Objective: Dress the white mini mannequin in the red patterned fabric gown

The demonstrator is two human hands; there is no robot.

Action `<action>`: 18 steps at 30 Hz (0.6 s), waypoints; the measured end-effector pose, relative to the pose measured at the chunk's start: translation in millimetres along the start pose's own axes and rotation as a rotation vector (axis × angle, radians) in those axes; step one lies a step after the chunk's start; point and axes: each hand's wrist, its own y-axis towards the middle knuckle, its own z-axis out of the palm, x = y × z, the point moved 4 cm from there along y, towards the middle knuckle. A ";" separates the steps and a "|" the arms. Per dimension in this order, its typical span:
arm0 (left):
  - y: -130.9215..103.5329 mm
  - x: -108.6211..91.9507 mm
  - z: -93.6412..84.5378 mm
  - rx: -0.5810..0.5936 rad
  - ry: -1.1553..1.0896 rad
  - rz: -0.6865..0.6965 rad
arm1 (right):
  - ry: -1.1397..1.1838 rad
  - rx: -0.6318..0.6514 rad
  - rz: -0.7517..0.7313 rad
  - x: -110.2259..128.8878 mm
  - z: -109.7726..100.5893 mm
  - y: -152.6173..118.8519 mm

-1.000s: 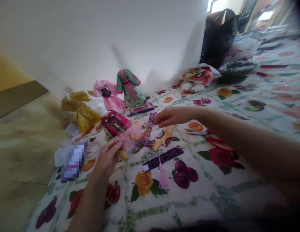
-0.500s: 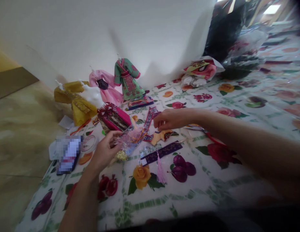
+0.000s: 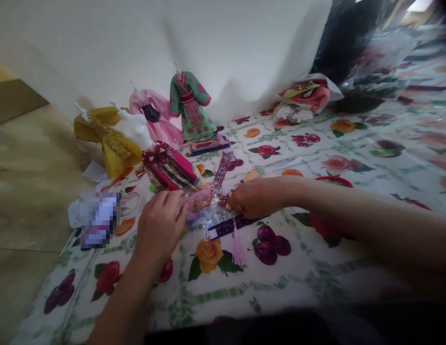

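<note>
In the head camera's view, a person's two bare hands work low over a table spread with a fruit-and-flower cover. The left hand rests beside a crumpled pink sheer fabric in clear plastic, its fingers close together; whether they pinch it cannot be told. The right hand, fingers curled downward, sits over a tan cut fabric piece, hiding much of it; its grip is out of sight. An embroidered trim runs between the hands and away from the viewer, and a dark purple strip, partly covered by the right hand, lies just in front with a pink tassel. Behind the work, a magenta doll dress fronts yellow, pink and green doll outfits, the green one upright near a white wall. Folded fabrics lie at its hem. At right, the forearm blocks part of the table and a red ring; a white-wrapped bundle and a dark bag sit farther back.
</note>
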 end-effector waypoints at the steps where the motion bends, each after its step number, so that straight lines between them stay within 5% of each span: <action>1: -0.9 -5.3 0.7 0.012 -0.078 0.021 | 0.014 0.005 -0.006 1.4 0.4 -0.2; 7: -5.4 -26.3 19.4 0.231 -0.570 0.061 | -0.024 0.007 -0.005 8.5 -5.4 -3.3; 18: -8.1 -29.0 33.1 0.324 -0.583 0.131 | -0.330 0.087 -0.046 14.3 -27.4 -16.4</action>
